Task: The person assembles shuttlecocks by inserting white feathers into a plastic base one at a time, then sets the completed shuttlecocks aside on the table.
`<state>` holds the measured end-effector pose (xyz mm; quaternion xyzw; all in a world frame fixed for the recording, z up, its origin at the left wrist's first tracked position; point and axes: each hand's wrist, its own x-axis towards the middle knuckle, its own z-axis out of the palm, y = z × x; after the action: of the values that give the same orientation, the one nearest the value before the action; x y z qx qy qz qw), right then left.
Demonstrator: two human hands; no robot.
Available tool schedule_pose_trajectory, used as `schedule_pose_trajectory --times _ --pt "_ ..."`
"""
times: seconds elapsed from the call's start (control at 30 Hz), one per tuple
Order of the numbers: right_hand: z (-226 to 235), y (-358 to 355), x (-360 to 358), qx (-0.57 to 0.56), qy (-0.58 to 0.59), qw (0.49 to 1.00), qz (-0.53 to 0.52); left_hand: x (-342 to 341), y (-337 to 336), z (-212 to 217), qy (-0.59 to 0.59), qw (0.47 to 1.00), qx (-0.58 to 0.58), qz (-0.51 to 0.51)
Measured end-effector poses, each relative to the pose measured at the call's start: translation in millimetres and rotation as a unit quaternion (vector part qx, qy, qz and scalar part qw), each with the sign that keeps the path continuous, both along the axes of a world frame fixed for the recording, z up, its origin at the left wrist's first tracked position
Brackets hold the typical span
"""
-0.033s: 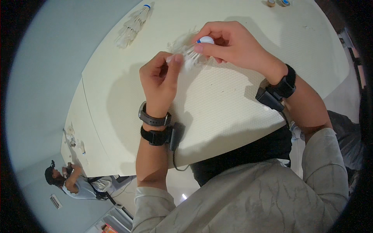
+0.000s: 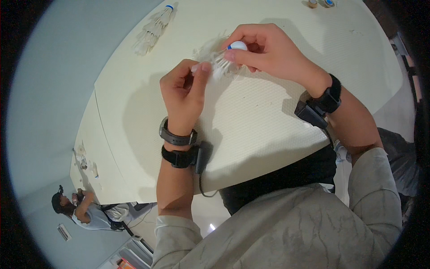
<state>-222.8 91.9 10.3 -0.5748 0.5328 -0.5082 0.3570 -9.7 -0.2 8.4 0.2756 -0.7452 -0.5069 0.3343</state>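
Observation:
My right hand (image 2: 264, 50) grips a white feather shuttlecock (image 2: 222, 62) close to its rounded cork, which has a blue band. The feathered end points to the left, tilted toward my left hand (image 2: 187, 85). Thumb and index finger of that hand are pinched together on white feather tips at the skirt's edge. Whether those tips are still joined to the shuttlecock I cannot tell. Behind both hands lies a pale heap of loose-looking white feathers (image 2: 208, 47) on the table, partly hidden by the shuttlecock.
A stack of nested shuttlecocks (image 2: 154, 30) lies at the table's far left. Two small round pieces, one brown (image 2: 312, 4) and one blue (image 2: 329, 3), sit at the far right. Another person (image 2: 87, 208) works at the lower left, beside scattered white pieces (image 2: 82, 157) on the adjoining table.

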Motion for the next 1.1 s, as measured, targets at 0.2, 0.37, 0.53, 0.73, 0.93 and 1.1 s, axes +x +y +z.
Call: schedule_pose_trajectory --times 0.2,0.37,0.53,0.73,0.93,1.1 --pt "2.0 -0.4 -2.7 0.010 -0.012 1.000 -0.015 4.1 -6.2 2.0 -0.026 0.999 -0.034 -0.006" --pt "-1.0 -4.6 -2.6 0.006 -0.038 0.999 -0.019 4.8 -10.3 -0.9 -0.036 0.998 -0.042 0.006" --pt "-5.4 -8.5 -19.6 0.013 -0.051 0.997 -0.060 10.7 -20.9 -3.1 -0.004 0.998 -0.061 0.035" --pt "11.3 -16.5 -32.1 0.061 -0.131 0.978 -0.150 6.2 -31.4 -10.6 -0.027 0.989 -0.111 0.090" --pt "-4.3 -12.2 -30.1 -0.017 -0.109 0.989 -0.102 -4.3 -23.8 -2.3 -0.164 0.935 -0.305 0.073" --pt "-4.8 -6.6 -11.1 0.005 -0.065 0.995 -0.082 -0.5 -18.2 3.2 -0.077 0.960 -0.264 0.058"
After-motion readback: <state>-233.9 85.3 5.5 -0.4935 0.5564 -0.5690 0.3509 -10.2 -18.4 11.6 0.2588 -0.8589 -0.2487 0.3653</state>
